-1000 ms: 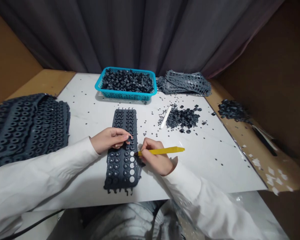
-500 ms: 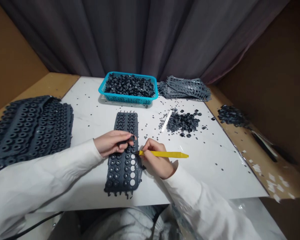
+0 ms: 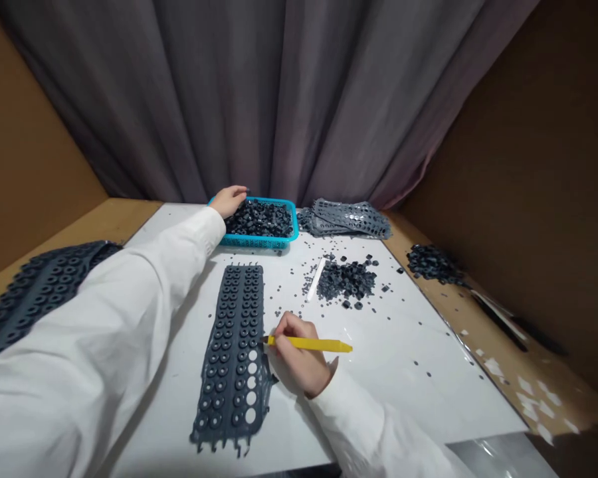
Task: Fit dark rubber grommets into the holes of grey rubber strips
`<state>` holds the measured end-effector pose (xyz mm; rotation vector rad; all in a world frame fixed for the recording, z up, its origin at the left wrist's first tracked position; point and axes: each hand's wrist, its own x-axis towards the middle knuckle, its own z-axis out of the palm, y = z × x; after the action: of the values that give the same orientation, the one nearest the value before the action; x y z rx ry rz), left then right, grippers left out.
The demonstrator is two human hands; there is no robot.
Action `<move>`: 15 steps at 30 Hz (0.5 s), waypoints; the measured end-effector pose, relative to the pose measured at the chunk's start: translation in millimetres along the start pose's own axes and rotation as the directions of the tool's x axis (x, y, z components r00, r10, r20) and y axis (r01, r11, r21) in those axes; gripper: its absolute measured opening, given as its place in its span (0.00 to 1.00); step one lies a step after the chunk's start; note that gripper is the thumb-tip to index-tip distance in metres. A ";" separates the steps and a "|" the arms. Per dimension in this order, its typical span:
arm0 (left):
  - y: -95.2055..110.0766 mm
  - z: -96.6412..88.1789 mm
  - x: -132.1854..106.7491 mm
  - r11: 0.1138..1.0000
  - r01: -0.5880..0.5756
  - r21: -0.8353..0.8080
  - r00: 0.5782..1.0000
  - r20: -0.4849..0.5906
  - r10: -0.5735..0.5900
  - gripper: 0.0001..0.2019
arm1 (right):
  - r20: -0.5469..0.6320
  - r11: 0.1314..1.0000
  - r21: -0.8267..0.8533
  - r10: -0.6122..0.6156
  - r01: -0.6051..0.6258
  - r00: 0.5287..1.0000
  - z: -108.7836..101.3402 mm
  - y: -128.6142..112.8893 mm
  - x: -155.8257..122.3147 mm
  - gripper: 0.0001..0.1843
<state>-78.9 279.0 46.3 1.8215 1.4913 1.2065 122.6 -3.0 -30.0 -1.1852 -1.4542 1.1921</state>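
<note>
My left hand (image 3: 229, 201) is over the left end of a blue plastic basket (image 3: 293, 229) full of small dark rubber pieces (image 3: 264, 219). Its fingers are closed, with a bit of a small dark piece showing at the tips; the palm side is hidden. In my right hand (image 3: 303, 355) is a yellow pen-like tool (image 3: 313, 344), its dark tip at the right edge of a dark moulded rubber sheet (image 3: 235, 318). Rows of raised rings cover the sheet. Several round holes (image 3: 252, 382) in its right column let the white surface show through.
Stacked rubber sheets (image 3: 40, 285) lie at left, partly under my left sleeve. Sheets full of holes (image 3: 351, 219) lie right of the basket. A pile of dark scraps (image 3: 349, 279) and a white stick (image 3: 315, 280) are on the white board; another dark heap (image 3: 433, 262) is farther right.
My left hand has moved from the sheet up and away to the basket. The right hand still has the yellow tool at the sheet's edge. The view has tilted upward.
</note>
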 end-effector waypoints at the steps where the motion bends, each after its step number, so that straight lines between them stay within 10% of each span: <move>1: -2.2 0.3 1.3 1.000 -0.001 -0.009 1.000 0.000 0.001 0.11 | -0.004 1.000 -0.001 -0.002 0.002 1.000 -0.2 0.1 0.3 0.06; 10: -4.5 -36.5 -29.0 1.000 -0.007 0.030 1.000 -0.021 0.007 0.11 | 0.005 1.000 -0.008 -0.011 0.011 1.000 1.2 -0.1 0.6 0.05; 15: 20.2 -48.8 -84.7 0.969 -0.118 0.217 0.993 0.020 0.116 0.10 | -0.008 1.000 0.004 0.000 0.000 1.000 -0.4 -3.0 0.9 0.05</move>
<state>-111.5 185.6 59.3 2.0809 1.5846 1.1253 122.5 -2.4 -26.9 -1.1862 -1.4452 1.1890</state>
